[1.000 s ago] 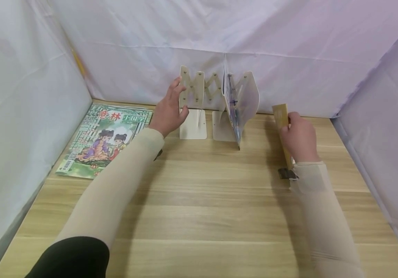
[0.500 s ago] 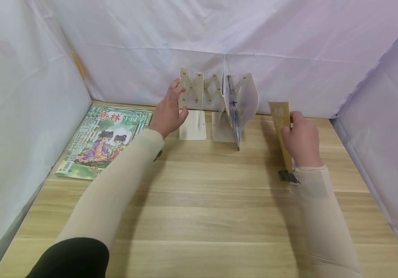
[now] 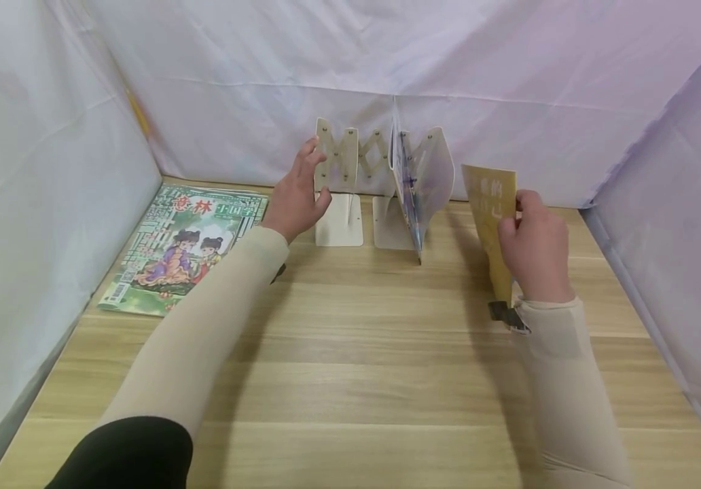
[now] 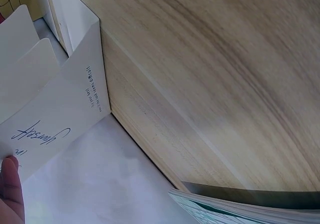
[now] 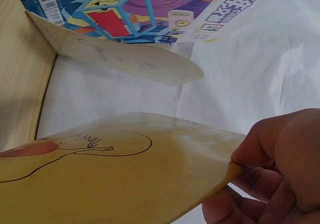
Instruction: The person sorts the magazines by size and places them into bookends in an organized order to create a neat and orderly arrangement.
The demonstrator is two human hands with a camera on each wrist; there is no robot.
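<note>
A cream expanding book rack stands at the back of the wooden table. My left hand grips the rack's left end panel, fingers curled round its edge. A thin magazine stands upright against the rack's right panel; the right wrist view shows its colourful cover. My right hand pinches a yellow booklet held upright, right of the rack. In the right wrist view the yellow booklet fills the lower frame, with fingers on its edge.
A green illustrated magazine lies flat at the back left of the table. White cloth walls close in the left, back and right sides. Bare wood spreads across the front.
My right hand has turned and lifted the yellow booklet a little to the left, so more of its cover faces me. The left hand has stayed on the rack.
</note>
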